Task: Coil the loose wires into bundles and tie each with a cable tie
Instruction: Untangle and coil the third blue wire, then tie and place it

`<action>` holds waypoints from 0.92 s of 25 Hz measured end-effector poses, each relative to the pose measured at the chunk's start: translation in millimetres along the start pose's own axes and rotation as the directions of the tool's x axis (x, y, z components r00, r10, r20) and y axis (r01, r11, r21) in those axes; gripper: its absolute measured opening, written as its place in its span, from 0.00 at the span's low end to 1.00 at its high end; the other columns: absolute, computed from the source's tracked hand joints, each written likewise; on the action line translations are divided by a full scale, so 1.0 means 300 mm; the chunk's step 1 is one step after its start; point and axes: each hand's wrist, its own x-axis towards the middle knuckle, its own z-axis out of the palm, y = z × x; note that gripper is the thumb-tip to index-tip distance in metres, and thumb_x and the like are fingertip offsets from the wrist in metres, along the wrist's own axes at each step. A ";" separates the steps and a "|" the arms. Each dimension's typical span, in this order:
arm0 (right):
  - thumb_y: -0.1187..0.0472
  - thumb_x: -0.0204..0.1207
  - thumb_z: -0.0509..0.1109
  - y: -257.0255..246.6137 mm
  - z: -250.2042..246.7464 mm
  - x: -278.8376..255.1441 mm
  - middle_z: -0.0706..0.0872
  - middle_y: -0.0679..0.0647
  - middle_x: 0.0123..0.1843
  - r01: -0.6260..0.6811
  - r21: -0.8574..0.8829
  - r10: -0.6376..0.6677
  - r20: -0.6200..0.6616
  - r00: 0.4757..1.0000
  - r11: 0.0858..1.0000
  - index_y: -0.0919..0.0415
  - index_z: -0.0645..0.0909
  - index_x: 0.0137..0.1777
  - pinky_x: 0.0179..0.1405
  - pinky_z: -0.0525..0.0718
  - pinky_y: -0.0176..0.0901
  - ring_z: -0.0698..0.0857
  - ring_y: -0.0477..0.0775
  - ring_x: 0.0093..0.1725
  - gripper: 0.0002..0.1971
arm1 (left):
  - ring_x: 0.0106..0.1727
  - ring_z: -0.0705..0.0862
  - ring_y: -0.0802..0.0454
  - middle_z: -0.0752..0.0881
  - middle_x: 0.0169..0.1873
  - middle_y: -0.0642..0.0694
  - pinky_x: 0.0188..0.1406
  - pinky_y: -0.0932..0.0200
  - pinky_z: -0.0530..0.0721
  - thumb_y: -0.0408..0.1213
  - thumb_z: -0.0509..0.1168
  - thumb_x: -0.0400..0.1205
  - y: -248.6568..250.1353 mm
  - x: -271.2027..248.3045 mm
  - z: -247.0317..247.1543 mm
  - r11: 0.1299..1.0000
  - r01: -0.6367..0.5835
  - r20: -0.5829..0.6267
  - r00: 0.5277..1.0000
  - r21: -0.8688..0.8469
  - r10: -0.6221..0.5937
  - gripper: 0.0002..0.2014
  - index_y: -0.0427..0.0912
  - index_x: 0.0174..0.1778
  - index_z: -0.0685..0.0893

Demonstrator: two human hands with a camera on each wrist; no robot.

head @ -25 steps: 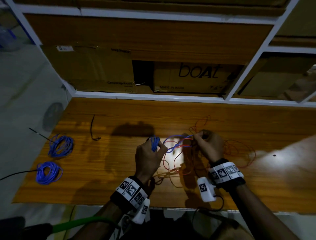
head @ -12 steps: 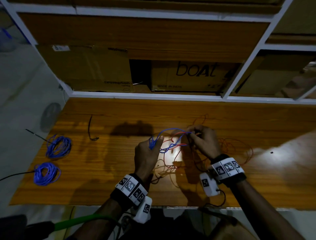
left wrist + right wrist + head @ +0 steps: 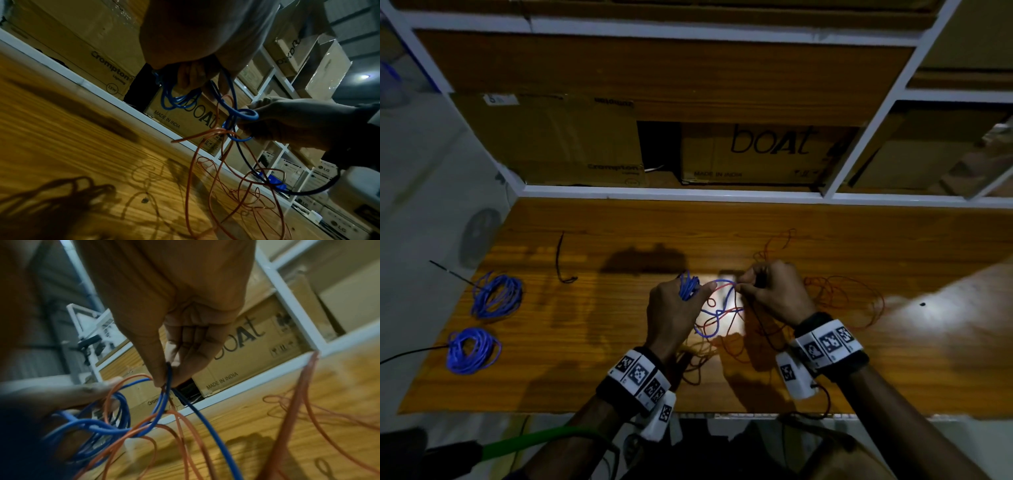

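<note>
Left hand [image 3: 671, 310] grips blue wire coil [image 3: 688, 286]; right hand [image 3: 774, 291] pinches its loose strand above table [image 3: 619, 359]. Red wires [image 3: 842, 298] tangle beneath, right. Two blue bundles [image 3: 496, 294] far left.

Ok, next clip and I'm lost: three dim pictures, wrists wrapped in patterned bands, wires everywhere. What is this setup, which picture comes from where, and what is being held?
There is no machine here: a person works bare-handed, wearing marker bands and a small camera on each wrist, plus one on the head. The big overview is the head camera looking down; the other two look along each hand from the wrists.

The left hand grips a part-wound coil of blue wire. The right hand pinches the same blue wire further along, its grip seen close in the right wrist view.

On the wooden table lie two finished blue bundles, a short black cable tie and a loose tangle of red wire. Cardboard boxes fill the shelf behind.
</note>
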 end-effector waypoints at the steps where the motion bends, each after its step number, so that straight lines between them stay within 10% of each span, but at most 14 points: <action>1: 0.59 0.73 0.81 -0.013 0.002 -0.004 0.91 0.44 0.38 0.014 -0.033 -0.014 0.008 1.000 0.999 0.54 0.90 0.40 0.40 0.87 0.38 0.88 0.39 0.39 0.03 | 0.21 0.74 0.56 0.79 0.20 0.50 0.22 0.58 0.70 0.52 0.76 0.78 0.003 -0.002 -0.002 1.000 -0.006 -0.005 1.000 0.022 0.007 0.21 0.47 0.25 0.79; 6: 0.59 0.76 0.79 -0.036 0.003 -0.014 0.88 0.43 0.39 0.040 -0.088 -0.032 0.086 0.996 0.995 0.52 0.87 0.41 0.42 0.84 0.34 0.86 0.37 0.42 0.04 | 0.20 0.70 0.51 0.73 0.19 0.49 0.21 0.53 0.69 0.48 0.73 0.82 -0.041 -0.007 0.000 0.994 -0.104 0.009 0.995 0.045 0.103 0.23 0.43 0.24 0.74; 9: 0.53 0.75 0.78 0.037 -0.016 0.004 0.90 0.45 0.35 -0.043 0.018 0.044 -0.071 0.997 0.999 0.50 0.86 0.36 0.42 0.89 0.49 0.89 0.45 0.39 0.08 | 0.22 0.73 0.49 0.75 0.21 0.46 0.22 0.51 0.72 0.47 0.70 0.84 -0.063 0.006 -0.018 0.997 -0.075 -0.086 0.993 0.001 0.074 0.21 0.41 0.28 0.77; 14: 0.57 0.82 0.72 0.106 0.000 -0.011 0.90 0.48 0.35 -0.086 0.186 0.108 -0.111 0.988 0.979 0.52 0.84 0.41 0.42 0.88 0.54 0.90 0.47 0.37 0.07 | 0.23 0.68 0.60 0.73 0.24 0.52 0.22 0.63 0.67 0.42 0.64 0.88 -0.029 0.008 -0.002 0.959 0.114 -0.246 0.952 -0.259 -0.180 0.16 0.47 0.33 0.76; 17: 0.62 0.84 0.70 0.080 -0.030 -0.030 0.88 0.48 0.35 0.059 0.153 -0.051 -0.058 0.997 0.986 0.60 0.82 0.47 0.37 0.81 0.34 0.86 0.38 0.35 0.04 | 0.27 0.69 0.51 0.72 0.25 0.48 0.25 0.56 0.67 0.43 0.64 0.88 -0.044 0.012 0.013 0.870 0.253 -0.220 0.903 -0.422 -0.369 0.14 0.41 0.38 0.81; 23: 0.68 0.86 0.64 0.071 -0.022 -0.032 0.87 0.52 0.37 -0.018 0.407 -0.054 0.166 0.985 0.913 0.58 0.78 0.50 0.34 0.79 0.36 0.85 0.44 0.34 0.06 | 0.23 0.67 0.57 0.71 0.20 0.52 0.22 0.64 0.66 0.46 0.75 0.80 -0.022 -0.011 -0.009 0.951 0.142 -0.175 0.965 -0.273 -0.194 0.22 0.45 0.25 0.73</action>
